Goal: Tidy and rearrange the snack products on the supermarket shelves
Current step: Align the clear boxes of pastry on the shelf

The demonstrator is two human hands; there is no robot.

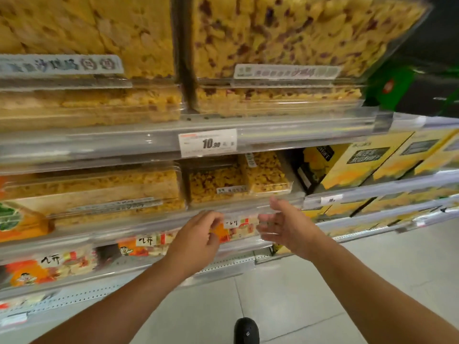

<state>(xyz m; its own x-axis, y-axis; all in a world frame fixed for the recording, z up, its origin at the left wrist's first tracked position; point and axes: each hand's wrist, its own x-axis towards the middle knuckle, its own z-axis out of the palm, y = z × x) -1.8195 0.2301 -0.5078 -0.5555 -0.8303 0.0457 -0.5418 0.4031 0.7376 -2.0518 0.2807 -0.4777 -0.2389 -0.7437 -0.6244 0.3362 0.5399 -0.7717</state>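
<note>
Orange pack lies between both hands; left hand pinches its edge, right hand spread wide, just beside.

A supermarket aisle, seen from where I stand. Tiered metal shelves rise above and ahead of my grips, each edged with a clear plastic rail. A white price tag reading 10.90 sits in the rail directly above my grips. Below them, a perforated shelf lip juts out over the floor. The floor is pale grey tile with thin dark joints, running beneath and to the right of my grips. A dark panel fills the upper right corner, far above my right grip. Even, soft indoor light reflects faintly off the plastic rails.
</note>
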